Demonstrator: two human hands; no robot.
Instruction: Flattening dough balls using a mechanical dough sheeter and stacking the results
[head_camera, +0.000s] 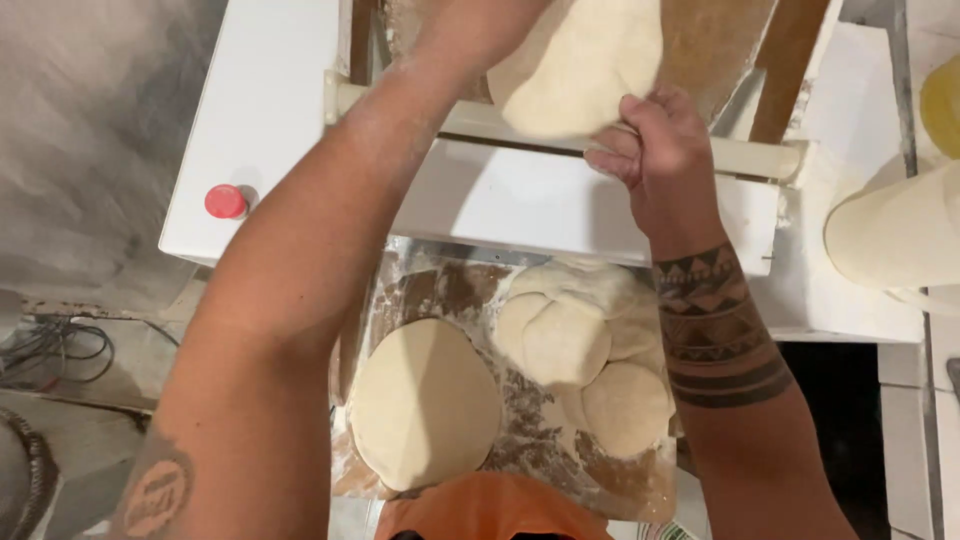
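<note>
A round red button (225, 201) sits at the left corner of the smooth white machine (270, 110). The left hand (470, 25) reaches up past the pale roller bar (480, 122); its fingers run out of view, so whether it grips is unclear, though it seems to be against the dough sheet (580, 60). That soft, floury sheet drapes over the roller. Below, a flat dough disc (425, 403) and a pile of smaller rounds (590, 340) lie on a flour-dusted tray (520, 460). The right hand (660, 150) is clamped on the sheet's lower edge.
</note>
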